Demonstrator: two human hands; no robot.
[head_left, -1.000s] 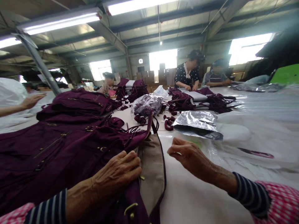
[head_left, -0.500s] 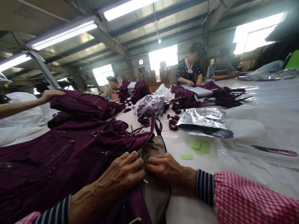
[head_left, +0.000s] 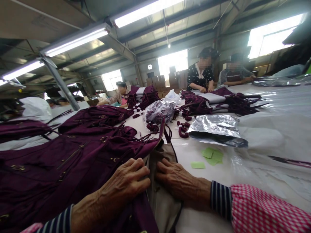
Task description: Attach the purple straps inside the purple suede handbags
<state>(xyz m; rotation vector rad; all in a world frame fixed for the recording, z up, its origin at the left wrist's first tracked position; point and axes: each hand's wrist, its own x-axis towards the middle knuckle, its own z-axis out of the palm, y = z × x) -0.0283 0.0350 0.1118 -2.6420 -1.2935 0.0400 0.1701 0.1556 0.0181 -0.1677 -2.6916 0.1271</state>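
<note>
A purple bag (head_left: 131, 147) with a beige lining (head_left: 163, 204) lies before me, its zipped mouth spread apart. On the near purple side of the opening, my left hand (head_left: 121, 187) is closed, with its fingers bent over the edge. Across the gap my right hand (head_left: 181, 178) has curled fingers against the beige lining, gripping it; the fingertips are partly hidden in the opening. More purple bags with brass-coloured fittings and zips spread out beneath and left of my left hand.
Green paper slips (head_left: 212, 155) and a silver foil bag (head_left: 218, 127) lie to the right, near scissors (head_left: 291, 161). Beyond are a clear plastic bag of purple straps (head_left: 160, 111) and stacked purple bags (head_left: 218, 100). Co-workers (head_left: 200, 72) stand or sit around the far side.
A co-worker's hand at left is out of view, and the purple bag it held now lies farther left. My right hand has shifted slightly right, and the lining is spread wider.
</note>
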